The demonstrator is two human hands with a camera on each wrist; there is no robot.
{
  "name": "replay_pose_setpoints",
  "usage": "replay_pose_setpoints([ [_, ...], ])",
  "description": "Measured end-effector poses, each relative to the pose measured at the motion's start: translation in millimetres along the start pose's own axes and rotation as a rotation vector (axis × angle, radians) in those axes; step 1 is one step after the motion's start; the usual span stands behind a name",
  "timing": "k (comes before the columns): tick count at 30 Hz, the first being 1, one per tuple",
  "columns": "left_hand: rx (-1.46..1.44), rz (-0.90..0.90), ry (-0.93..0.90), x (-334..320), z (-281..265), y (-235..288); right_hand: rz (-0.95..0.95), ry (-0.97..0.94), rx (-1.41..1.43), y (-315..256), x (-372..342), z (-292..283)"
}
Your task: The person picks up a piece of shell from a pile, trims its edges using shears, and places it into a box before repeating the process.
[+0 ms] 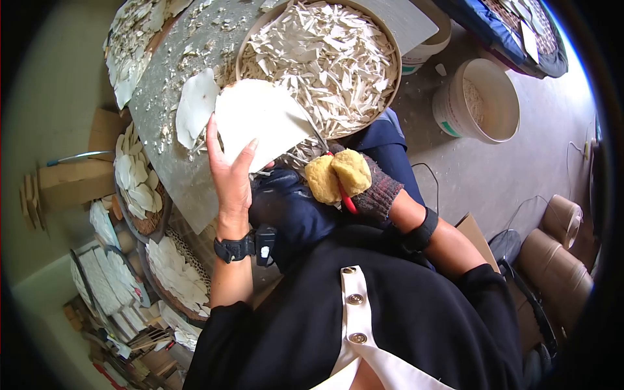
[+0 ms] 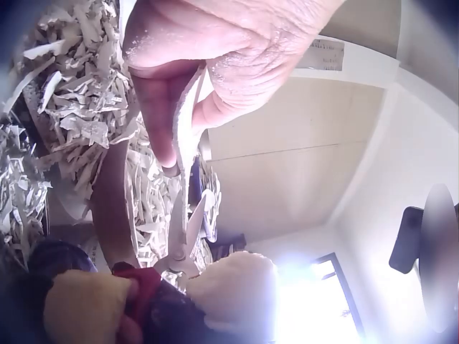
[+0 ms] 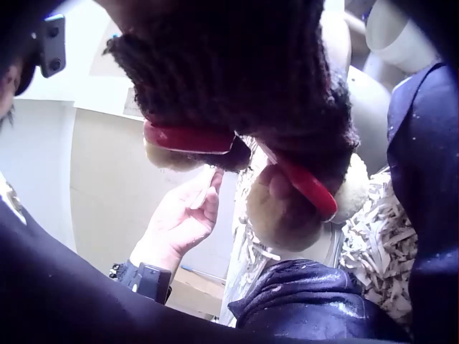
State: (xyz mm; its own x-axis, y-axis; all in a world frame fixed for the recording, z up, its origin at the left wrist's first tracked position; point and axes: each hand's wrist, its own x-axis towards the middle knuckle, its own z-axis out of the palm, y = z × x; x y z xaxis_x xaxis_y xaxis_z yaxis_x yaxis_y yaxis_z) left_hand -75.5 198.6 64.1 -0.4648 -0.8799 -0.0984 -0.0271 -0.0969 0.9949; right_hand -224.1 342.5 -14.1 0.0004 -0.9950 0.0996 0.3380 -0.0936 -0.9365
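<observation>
Pinching left hand (image 1: 233, 185): bare, thumb on one face of a thin white sheet (image 1: 261, 123), fingers against the other
Gloved right hand (image 1: 378, 192): wrapped round the red handles of scissors (image 2: 177, 259), with yellow foam pads (image 1: 352, 170) at its fingers
Scissor blades: parted, one on either side of the sheet's edge in the left wrist view
White sheet: between the two hands, in front of the round tray's lower left rim as the head view shows it
Round tray (image 1: 398, 66): heaped with narrow white strips (image 1: 318, 62)
Grey tabletop (image 1: 174, 174): strewn with pale scraps; a second flat sheet (image 1: 197, 107) lies there, left of the held one
Floor at right: a white bucket (image 1: 448, 107), pale bits inside
</observation>
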Motion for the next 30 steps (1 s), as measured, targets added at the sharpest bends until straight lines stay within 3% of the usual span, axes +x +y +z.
replay_pose_setpoints([
  [3, 0.013, -0.043, -0.020, 4, 0, -3, 0.044, -0.004, -0.334, 0, -3, -7],
  [4, 0.027, -0.050, -0.021, 4, 0, -4, -0.104, 0.007, -0.563, -4, -7, -10],
  [8, 0.040, -0.050, -0.006, 4, 3, -5, -0.019, 0.080, -0.314, 6, -9, -7],
  [10, 0.023, -0.038, -0.012, 4, 2, -3, 0.112, 0.080, -0.006, -7, -9, -5],
  [12, 0.013, -0.037, -0.025, 3, 2, 0, 0.045, 0.112, 0.098, 5, -11, 3],
  [15, 0.021, -0.044, -0.059, 1, 0, 4, -0.162, 0.059, -0.427, 9, -9, 0],
  [17, 0.042, -0.046, -0.094, -2, -1, 3, -0.202, 0.043, -0.732, 6, -9, 0],
  [20, 0.015, -0.109, -0.090, -3, -5, -1, 0.200, 0.101, 0.276, 4, -11, 1],
  [23, 0.024, -0.109, -0.088, -3, -8, 0, 0.263, 0.062, 0.048, 5, -11, -2],
  [26, 0.026, -0.126, -0.112, -3, -15, 7, 0.177, 0.052, 1.090, 31, -10, 6],
  [29, 0.065, -0.043, -0.169, -2, -26, 2, 0.147, 0.048, 1.204, 36, -6, 7],
  [30, 0.057, -0.045, -0.171, -3, -28, 3, 0.139, 0.015, 1.078, 32, -6, 5],
])
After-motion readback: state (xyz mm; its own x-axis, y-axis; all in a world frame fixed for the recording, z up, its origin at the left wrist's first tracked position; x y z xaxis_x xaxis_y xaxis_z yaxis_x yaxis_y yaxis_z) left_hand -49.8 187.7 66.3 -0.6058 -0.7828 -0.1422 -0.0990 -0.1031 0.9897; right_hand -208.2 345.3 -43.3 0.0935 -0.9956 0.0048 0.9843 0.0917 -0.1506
